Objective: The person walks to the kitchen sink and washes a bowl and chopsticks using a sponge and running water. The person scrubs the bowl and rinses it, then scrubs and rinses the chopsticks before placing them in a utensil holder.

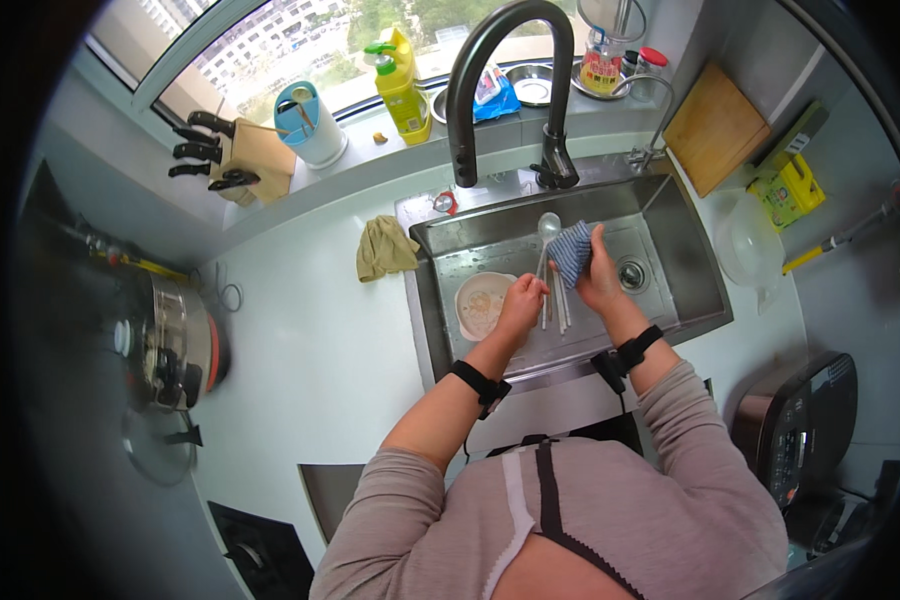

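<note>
Over the steel sink [450, 262], my left hand [523, 300] is closed around the handle of a metal spoon [549, 225], whose bowl points towards the faucet. A blue-and-grey striped cloth [570, 251] is in my right hand [600, 274], close against the spoon. Several chopsticks [562, 311] hang or lie just below the cloth, between my hands; whether a hand holds them I cannot tell. A pale bowl [480, 300] with some residue stands in the sink, left of my left hand. Both wrists wear black straps.
A dark faucet [559, 161] arches over the sink. Left of it lies an olive cloth [386, 247]. A knife block [259, 161], a utensil holder [315, 135] and a yellow detergent bottle [403, 90] line the sill. On the right are a cutting board [716, 127] and a rice cooker [795, 427].
</note>
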`<state>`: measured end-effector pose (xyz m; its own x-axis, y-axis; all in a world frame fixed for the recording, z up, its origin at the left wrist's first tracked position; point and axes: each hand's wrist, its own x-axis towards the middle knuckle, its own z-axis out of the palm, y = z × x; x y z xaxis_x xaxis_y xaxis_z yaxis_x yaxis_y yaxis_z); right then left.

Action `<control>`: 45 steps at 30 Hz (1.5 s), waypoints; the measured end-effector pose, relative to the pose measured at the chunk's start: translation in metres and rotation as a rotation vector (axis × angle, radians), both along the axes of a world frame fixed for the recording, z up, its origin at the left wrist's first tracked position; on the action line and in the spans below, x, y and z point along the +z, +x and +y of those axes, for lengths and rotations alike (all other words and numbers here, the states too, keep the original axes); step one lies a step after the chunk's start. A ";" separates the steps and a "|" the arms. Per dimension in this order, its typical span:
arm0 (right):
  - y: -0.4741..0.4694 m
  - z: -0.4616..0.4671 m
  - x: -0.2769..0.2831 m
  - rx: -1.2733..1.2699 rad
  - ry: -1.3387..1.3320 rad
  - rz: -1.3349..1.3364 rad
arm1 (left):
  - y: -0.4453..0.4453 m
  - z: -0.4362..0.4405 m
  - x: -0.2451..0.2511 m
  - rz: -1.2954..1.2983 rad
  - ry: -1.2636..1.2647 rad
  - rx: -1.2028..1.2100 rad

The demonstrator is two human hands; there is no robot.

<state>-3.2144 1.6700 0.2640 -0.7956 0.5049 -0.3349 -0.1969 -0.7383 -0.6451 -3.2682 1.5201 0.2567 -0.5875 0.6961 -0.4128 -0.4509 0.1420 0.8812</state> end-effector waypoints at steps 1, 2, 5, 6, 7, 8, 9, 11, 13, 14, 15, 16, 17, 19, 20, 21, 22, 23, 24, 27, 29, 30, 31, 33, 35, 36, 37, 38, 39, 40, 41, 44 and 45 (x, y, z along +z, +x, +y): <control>-0.001 -0.004 0.003 0.054 0.008 0.079 | 0.003 -0.001 -0.001 0.014 -0.020 0.006; -0.002 -0.010 0.005 0.082 -0.004 0.139 | 0.006 -0.004 -0.003 0.029 -0.047 0.014; -0.013 -0.029 0.003 0.070 0.093 0.211 | 0.015 -0.009 -0.002 0.189 -0.097 0.044; -0.018 -0.034 0.001 0.048 0.191 0.181 | 0.018 -0.009 -0.001 0.270 -0.148 0.113; -0.021 -0.037 -0.003 0.035 0.271 0.146 | 0.021 -0.010 0.000 0.325 -0.091 0.075; -0.026 -0.037 -0.006 -0.067 0.276 0.186 | 0.024 -0.008 0.002 0.401 -0.079 0.084; -0.030 -0.036 -0.008 -0.084 0.341 0.110 | 0.026 -0.007 0.005 0.429 -0.087 0.036; -0.037 -0.025 -0.010 -0.100 0.431 0.046 | 0.029 -0.002 0.011 0.330 -0.184 0.054; -0.039 -0.009 -0.010 -0.060 0.590 -0.026 | 0.030 0.002 0.017 0.480 -0.189 0.045; -0.038 0.000 -0.009 -0.052 0.700 -0.065 | 0.028 0.003 0.020 0.516 -0.230 0.038; -0.036 0.009 -0.007 0.007 0.760 -0.117 | 0.027 0.001 0.022 0.538 -0.229 0.022; -0.034 0.017 -0.005 0.049 0.913 -0.067 | 0.025 -0.001 0.023 0.555 -0.226 0.009; -0.030 0.025 -0.002 0.081 1.119 -0.098 | 0.022 -0.005 0.025 0.573 -0.183 -0.007; -0.020 0.040 0.006 0.184 1.501 -0.118 | 0.014 -0.015 0.028 0.624 -0.316 -0.108; -0.015 0.045 0.012 0.379 1.538 -0.159 | 0.009 -0.020 0.031 0.629 -0.352 -0.178; -0.011 0.050 0.017 0.453 1.596 -0.051 | 0.005 -0.025 0.033 0.616 -0.400 -0.247; -0.007 0.053 0.023 0.512 1.654 0.008 | 0.001 -0.028 0.037 0.599 -0.409 -0.307; -0.005 0.057 0.030 0.593 1.724 0.038 | -0.003 -0.030 0.041 0.598 -0.393 -0.291; -0.003 0.059 0.036 0.621 1.729 0.072 | -0.006 -0.032 0.047 0.567 -0.369 -0.291; 0.000 0.064 0.056 0.796 1.557 0.061 | -0.011 -0.032 0.068 0.516 -0.317 -0.309; 0.004 0.069 0.069 0.864 1.553 0.057 | -0.009 -0.027 0.083 0.439 -0.316 -0.332; 0.008 0.073 0.075 0.896 1.548 0.074 | -0.006 -0.024 0.089 0.417 -0.264 -0.379; 0.012 0.078 0.083 0.952 1.509 0.052 | -0.002 -0.020 0.095 0.395 -0.237 -0.407; 0.022 0.092 0.099 1.082 1.431 -0.001 | 0.004 -0.012 0.105 0.370 -0.216 -0.462; 0.034 0.105 0.113 1.015 1.430 -0.031 | 0.008 -0.001 0.112 0.370 -0.212 -0.517; 0.040 0.109 0.119 0.976 1.427 -0.007 | 0.010 0.004 0.114 0.336 -0.144 -0.531; 0.044 0.110 0.122 0.839 1.426 -0.077 | 0.012 0.011 0.115 0.294 -0.139 -0.485; 0.047 0.108 0.123 0.699 1.416 -0.100 | 0.014 0.017 0.116 0.257 -0.112 -0.454; 0.047 0.105 0.123 0.525 1.407 -0.141 | 0.017 0.024 0.115 0.222 -0.085 -0.425; 0.047 0.096 0.118 0.264 1.359 -0.193 | 0.021 0.032 0.113 0.213 -0.078 -0.375; 0.044 0.085 0.111 0.053 1.231 -0.187 | 0.027 0.039 0.110 0.202 -0.071 -0.324; 0.025 0.049 0.083 -0.329 0.469 -0.026 | 0.049 0.059 0.092 0.155 0.000 -0.160; 0.020 0.040 0.074 -0.330 0.437 -0.053 | 0.056 0.065 0.085 0.101 0.020 -0.142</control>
<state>-3.1942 1.7099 0.3379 -0.5594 0.8256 -0.0739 -0.3313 -0.3044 -0.8931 -3.2124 1.5847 0.3419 -0.5201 0.7827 -0.3418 -0.3370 0.1797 0.9242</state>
